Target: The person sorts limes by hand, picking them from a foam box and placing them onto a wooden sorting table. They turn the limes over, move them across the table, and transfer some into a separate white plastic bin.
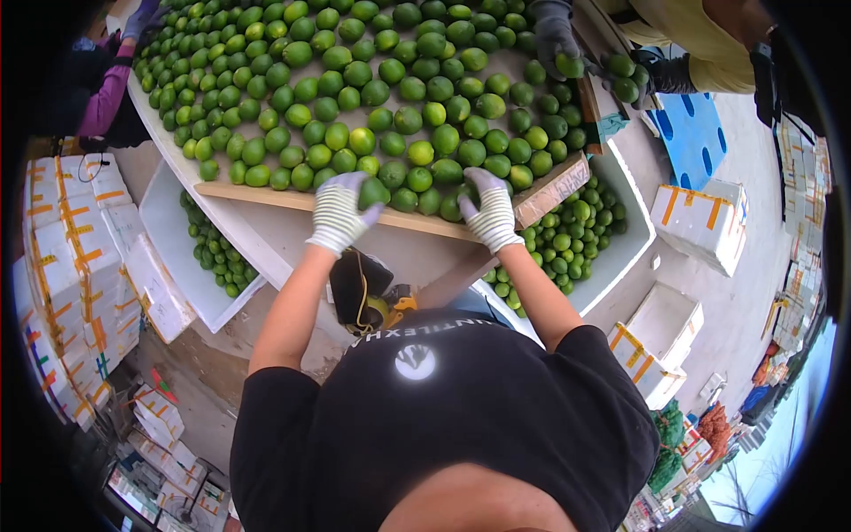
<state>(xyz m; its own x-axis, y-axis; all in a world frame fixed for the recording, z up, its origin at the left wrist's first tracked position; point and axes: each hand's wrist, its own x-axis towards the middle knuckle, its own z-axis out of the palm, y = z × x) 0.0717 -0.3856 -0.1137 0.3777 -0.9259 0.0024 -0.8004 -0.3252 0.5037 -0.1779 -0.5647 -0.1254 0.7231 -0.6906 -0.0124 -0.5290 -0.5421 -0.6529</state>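
Observation:
Many green limes cover a broad sorting table in front of me. At its near wooden edge, my left hand, in a striped white and grey glove, curls its fingers and thumb around a lime. My right hand, gloved the same way, closes thumb and fingers on another lime to the right. Both hands reach over the wooden edge, with several limes lying between them. The palms are turned away, so part of each grip is hidden.
White bins with limes stand below left and right. A co-worker's grey-gloved hand holds a lime at upper right; a purple sleeve shows at upper left. Foam boxes are stacked left, others right.

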